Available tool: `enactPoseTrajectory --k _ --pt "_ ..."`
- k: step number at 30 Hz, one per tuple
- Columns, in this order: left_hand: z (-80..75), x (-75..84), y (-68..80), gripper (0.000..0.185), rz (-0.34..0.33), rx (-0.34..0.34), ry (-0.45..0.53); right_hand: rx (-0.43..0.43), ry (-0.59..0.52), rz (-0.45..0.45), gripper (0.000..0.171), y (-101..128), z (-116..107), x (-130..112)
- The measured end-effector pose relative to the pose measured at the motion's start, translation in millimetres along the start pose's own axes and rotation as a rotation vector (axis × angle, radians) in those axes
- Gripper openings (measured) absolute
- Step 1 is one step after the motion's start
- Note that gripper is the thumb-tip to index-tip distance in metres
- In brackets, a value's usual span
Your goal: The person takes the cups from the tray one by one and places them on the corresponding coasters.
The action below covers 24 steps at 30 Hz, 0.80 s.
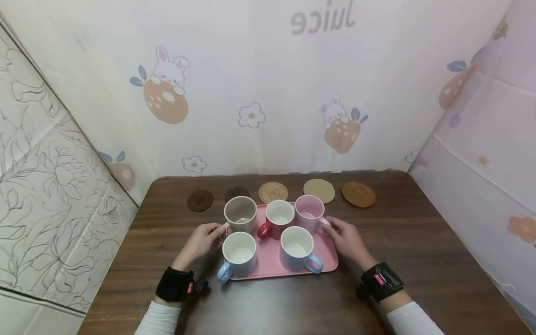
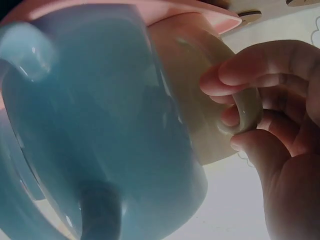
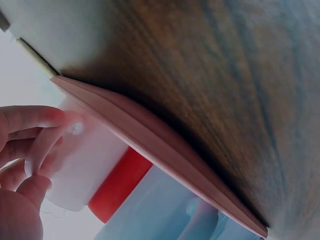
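Mugs [image 1: 240, 213] crowded on pink tray [image 1: 331, 260]

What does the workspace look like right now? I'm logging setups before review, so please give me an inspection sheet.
Surface: dark wooden table, bare wood around the tray.
Job's things: pink tray carrying five mugs: beige mug, red-handled mug, pink mug, two blue mugs.
Clutter: five round coasters in a row behind the tray.
Grippers: left hand with fingers curled round the beige mug's handle; right hand with fingers on the pink mug's handle.
Cables: nothing seen.
Surroundings: cartoon-print cloth walls; black wrist straps.
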<state>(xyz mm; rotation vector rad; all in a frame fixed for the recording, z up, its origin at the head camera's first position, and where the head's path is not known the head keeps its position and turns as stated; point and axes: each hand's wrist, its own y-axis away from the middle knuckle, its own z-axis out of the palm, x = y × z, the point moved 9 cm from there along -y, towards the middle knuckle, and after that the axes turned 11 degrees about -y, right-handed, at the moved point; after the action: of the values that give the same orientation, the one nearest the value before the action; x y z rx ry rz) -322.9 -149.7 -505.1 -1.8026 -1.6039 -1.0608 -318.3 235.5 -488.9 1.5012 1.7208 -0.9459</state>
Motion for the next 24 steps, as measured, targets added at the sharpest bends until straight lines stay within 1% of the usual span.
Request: enactPoseTrajectory --k 4,8,9,15,18,21,24 --pt "2.5 1.1 -0.1 0.029 0.034 0.002 -0.002 0.000 0.003 -0.012 0.036 2.5 -1.0 0.1" --pt "1.7 0.3 0.4 0.030 0.056 0.009 -0.010 0.006 -0.006 -0.036 0.034 2.4 -0.1 -1.1" --pt "0.8 -1.2 1.0 0.030 0.047 0.014 -0.009 0.006 -0.010 -0.038 0.034 2.7 0.6 -1.0" --pt "-5.9 -7.8 2.8 0.030 0.052 0.038 -0.022 0.010 -0.023 -0.017 0.034 6.3 3.7 3.6" --pt "-15.0 -7.2 0.8 0.029 0.065 0.065 -0.032 0.015 -0.019 -0.011 0.035 6.7 3.6 5.0" --pt "-30.8 -2.0 -1.6 0.029 0.101 0.106 -0.053 0.017 -0.015 -0.029 0.035 5.1 2.9 3.6" --pt "-48.0 2.4 -5.4 0.030 0.119 0.135 -0.074 0.023 -0.017 -0.051 0.034 2.9 1.4 0.6"
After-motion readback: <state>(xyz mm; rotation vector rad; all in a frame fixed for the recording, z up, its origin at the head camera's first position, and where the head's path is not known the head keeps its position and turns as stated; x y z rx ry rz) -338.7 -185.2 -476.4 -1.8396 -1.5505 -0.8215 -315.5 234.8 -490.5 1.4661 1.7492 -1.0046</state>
